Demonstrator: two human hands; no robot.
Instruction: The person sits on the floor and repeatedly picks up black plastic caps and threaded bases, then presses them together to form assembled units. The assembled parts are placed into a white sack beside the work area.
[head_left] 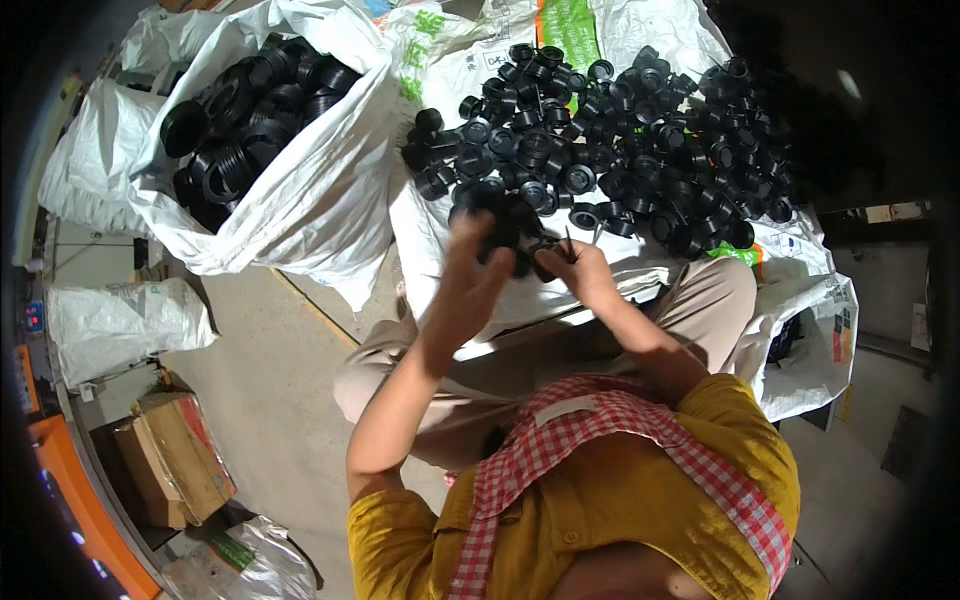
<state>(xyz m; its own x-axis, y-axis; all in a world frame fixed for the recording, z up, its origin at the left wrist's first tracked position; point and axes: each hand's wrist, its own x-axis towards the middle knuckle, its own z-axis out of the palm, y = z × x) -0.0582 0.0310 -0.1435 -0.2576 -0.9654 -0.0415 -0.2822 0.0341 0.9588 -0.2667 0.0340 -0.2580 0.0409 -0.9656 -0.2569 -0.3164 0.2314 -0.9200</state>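
Note:
Blurred by motion, my left hand curls its fingers around a round black plastic cap over the near edge of the pile. Just right of it, my right hand pinches a smaller black plastic piece between thumb and fingers. A thin stem rises beside those fingers; whether it belongs to the piece or to a tool, I cannot tell. The two hands are close together but apart. Beyond them spreads a pile of black round caps, some with thin stems, on white woven sacking.
A white woven sack full of larger black ringed caps stands at left. Another white sack is beside my right knee. On the floor at left lie a folded sack, a cardboard box and a plastic bag. An orange edge runs lower left.

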